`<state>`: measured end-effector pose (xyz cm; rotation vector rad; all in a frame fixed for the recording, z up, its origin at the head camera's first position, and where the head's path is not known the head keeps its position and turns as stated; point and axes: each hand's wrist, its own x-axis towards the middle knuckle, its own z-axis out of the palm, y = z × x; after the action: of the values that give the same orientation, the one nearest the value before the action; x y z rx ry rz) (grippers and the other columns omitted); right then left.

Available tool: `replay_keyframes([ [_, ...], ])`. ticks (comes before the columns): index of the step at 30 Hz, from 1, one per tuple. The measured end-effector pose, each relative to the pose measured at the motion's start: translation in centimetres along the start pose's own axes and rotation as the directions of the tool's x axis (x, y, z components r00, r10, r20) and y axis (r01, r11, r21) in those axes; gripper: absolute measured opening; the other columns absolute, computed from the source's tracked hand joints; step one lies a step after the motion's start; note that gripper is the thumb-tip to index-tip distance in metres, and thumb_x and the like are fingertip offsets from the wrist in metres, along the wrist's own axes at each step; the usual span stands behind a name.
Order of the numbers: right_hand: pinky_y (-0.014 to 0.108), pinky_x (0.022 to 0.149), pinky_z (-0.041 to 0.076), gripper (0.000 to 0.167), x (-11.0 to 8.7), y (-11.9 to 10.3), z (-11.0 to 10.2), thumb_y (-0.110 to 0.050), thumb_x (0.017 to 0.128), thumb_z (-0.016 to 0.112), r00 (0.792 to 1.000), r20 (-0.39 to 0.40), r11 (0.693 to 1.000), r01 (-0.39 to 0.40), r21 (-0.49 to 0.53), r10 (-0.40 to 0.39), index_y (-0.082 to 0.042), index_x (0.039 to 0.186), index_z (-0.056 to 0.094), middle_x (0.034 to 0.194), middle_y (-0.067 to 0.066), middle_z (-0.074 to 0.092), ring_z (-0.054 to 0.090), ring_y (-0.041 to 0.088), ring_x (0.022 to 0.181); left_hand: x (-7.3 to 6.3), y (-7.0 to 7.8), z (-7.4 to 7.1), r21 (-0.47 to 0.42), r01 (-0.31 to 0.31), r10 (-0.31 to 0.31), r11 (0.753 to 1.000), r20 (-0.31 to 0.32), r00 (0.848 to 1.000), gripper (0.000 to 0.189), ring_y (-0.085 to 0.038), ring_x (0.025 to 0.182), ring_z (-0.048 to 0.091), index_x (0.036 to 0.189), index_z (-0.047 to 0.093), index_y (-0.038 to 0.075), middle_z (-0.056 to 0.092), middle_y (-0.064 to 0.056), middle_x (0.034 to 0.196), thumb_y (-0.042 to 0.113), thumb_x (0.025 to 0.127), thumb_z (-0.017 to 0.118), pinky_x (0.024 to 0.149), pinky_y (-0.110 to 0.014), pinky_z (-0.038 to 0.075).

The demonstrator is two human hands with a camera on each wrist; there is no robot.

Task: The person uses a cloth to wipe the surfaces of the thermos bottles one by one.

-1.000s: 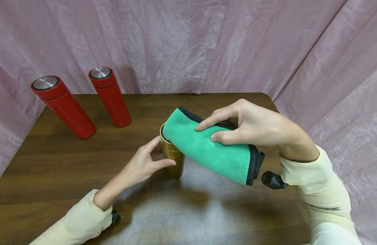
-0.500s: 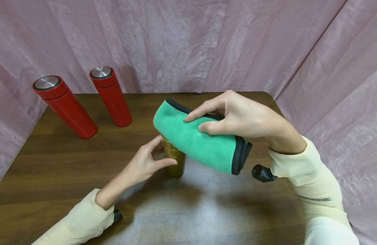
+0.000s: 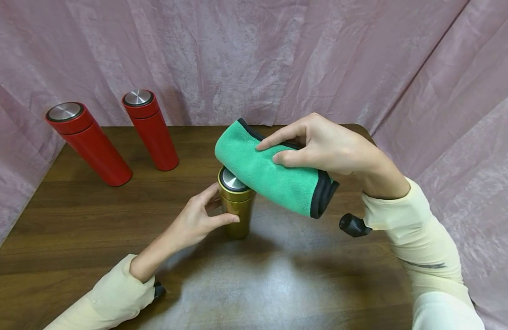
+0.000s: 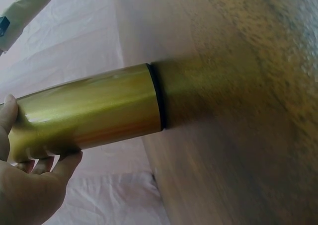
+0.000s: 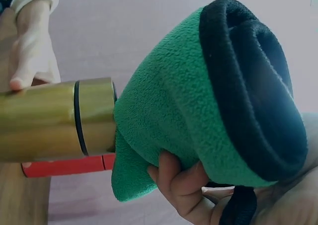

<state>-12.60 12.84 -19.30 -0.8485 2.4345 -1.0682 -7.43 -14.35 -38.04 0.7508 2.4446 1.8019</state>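
A gold thermos (image 3: 238, 213) with a silver-topped lid (image 3: 232, 180) stands upright on the wooden table. My left hand (image 3: 198, 215) grips its side, thumb toward me; in the left wrist view the fingers curl round the gold body (image 4: 94, 108), whose black-ringed base meets the table. My right hand (image 3: 330, 145) pinches a folded green towel (image 3: 274, 178) with black edging from above. The towel slants over the right part of the lid and hides it. In the right wrist view, the towel (image 5: 164, 96) meets the lid's end; whether it presses there I cannot tell.
Two red thermoses stand upright at the back left: one farther left (image 3: 95, 151), the other (image 3: 155, 137) beside it. A pink curtain (image 3: 221, 59) hangs behind the table and along its right. The wooden tabletop (image 3: 72, 229) reflects light near the front.
The right hand first carried the towel leftward over the gold lid, then up and slightly back to the right, uncovering part of the silver top. The left hand and thermos have barely moved.
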Motion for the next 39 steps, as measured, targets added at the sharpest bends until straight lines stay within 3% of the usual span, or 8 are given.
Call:
replay_keyframes([
  [7, 0.027, 0.052, 0.042, 0.032, -0.9, 0.5, -0.7, -0.014, 0.093, 0.071, 0.999, -0.016, 0.995, -0.048, -0.086, 0.046, -0.028, 0.120, 0.079, 0.084, 0.005, 0.059, 0.043, 0.013, 0.055, 0.0, 0.1, 0.1, 0.006, -0.009, 0.009, 1.000, -0.006, 1.000, 0.069, -0.028, 0.124, 0.061, 0.142, 0.052, -0.002, 0.063, -0.016, 0.134, 0.000, 0.082, 0.086, 0.104, -0.034, 0.051],
  [11, 0.027, 0.045, 0.035, 0.030, -1.8, 0.7, -0.9, -0.019, 0.094, 0.072, 0.999, -0.016, 0.985, -0.043, -0.169, 0.041, -0.035, 0.119, 0.078, 0.062, -0.004, 0.040, 0.034, 0.010, 0.049, -0.1, 0.1, 0.0, 0.007, -0.011, 0.011, 1.000, -0.011, 1.000, 0.070, -0.027, 0.123, 0.062, 0.143, 0.053, -0.001, 0.064, -0.015, 0.134, 0.001, 0.082, 0.087, 0.104, -0.034, 0.051],
  [13, 0.026, 0.044, 0.032, 0.030, -2.2, 0.7, -0.9, -0.019, 0.094, 0.072, 0.999, -0.012, 0.982, -0.035, -0.186, 0.033, -0.036, 0.118, 0.078, 0.060, -0.006, 0.029, 0.028, 0.008, 0.048, -0.1, 0.1, 0.1, 0.004, -0.010, 0.010, 1.000, -0.012, 1.000, 0.070, -0.027, 0.123, 0.062, 0.143, 0.053, -0.001, 0.064, -0.015, 0.134, 0.000, 0.082, 0.087, 0.104, -0.034, 0.051],
  [14, 0.026, 0.043, 0.033, 0.029, -2.4, 0.7, -0.9, -0.019, 0.094, 0.072, 1.000, -0.005, 0.983, -0.024, -0.182, 0.024, -0.035, 0.118, 0.078, 0.061, -0.006, 0.034, 0.028, 0.008, 0.048, -0.1, 0.1, 0.1, -0.001, -0.010, 0.010, 1.000, -0.012, 1.000, 0.070, -0.027, 0.123, 0.062, 0.143, 0.053, -0.001, 0.064, -0.015, 0.134, 0.000, 0.082, 0.087, 0.105, -0.034, 0.051],
  [20, 0.028, 0.054, 0.045, 0.026, -3.3, 0.4, -0.5, -0.018, 0.095, 0.073, 0.998, 0.051, 0.996, -0.023, -0.081, 0.027, -0.030, 0.118, 0.079, 0.094, 0.003, 0.063, 0.044, 0.014, 0.061, -0.2, 0.2, 0.1, -0.019, -0.006, 0.006, 1.000, -0.015, 1.000, 0.071, -0.025, 0.123, 0.062, 0.144, 0.052, 0.000, 0.065, -0.014, 0.132, -0.001, 0.081, 0.087, 0.106, -0.034, 0.050],
  [27, 0.030, 0.071, 0.055, 0.029, -3.3, -0.4, 0.0, -0.014, 0.094, 0.071, 0.990, 0.120, 0.992, 0.087, -0.086, -0.077, -0.029, 0.118, 0.078, 0.112, -0.008, 0.073, 0.062, 0.017, 0.094, -0.3, 0.2, 0.0, -0.023, 0.004, -0.004, 1.000, -0.006, 1.000, 0.068, -0.020, 0.121, 0.063, 0.142, 0.053, 0.002, 0.066, -0.010, 0.128, 0.000, 0.082, 0.086, 0.106, -0.032, 0.050],
  [33, 0.029, 0.067, 0.052, 0.029, -2.5, -1.3, 0.6, -0.015, 0.094, 0.070, 0.989, 0.118, 0.991, 0.103, -0.091, -0.092, -0.030, 0.117, 0.079, 0.110, -0.007, 0.073, 0.060, 0.016, 0.089, -0.2, 0.2, -0.1, -0.050, -0.008, 0.008, 0.999, 0.008, 1.000, 0.068, -0.019, 0.122, 0.061, 0.144, 0.052, 0.003, 0.064, -0.009, 0.131, -0.002, 0.083, 0.084, 0.107, -0.032, 0.048],
  [39, 0.027, 0.053, 0.042, 0.030, -1.6, -2.0, 1.0, -0.015, 0.092, 0.069, 0.996, 0.072, 0.996, 0.052, -0.075, -0.047, -0.031, 0.115, 0.079, 0.102, -0.002, 0.069, 0.044, 0.013, 0.060, -0.2, 0.3, -0.1, -0.060, 0.001, 0.000, 0.998, 0.015, 1.000, 0.072, -0.019, 0.122, 0.062, 0.148, 0.050, 0.005, 0.065, -0.009, 0.131, 0.000, 0.084, 0.084, 0.107, -0.032, 0.049],
])
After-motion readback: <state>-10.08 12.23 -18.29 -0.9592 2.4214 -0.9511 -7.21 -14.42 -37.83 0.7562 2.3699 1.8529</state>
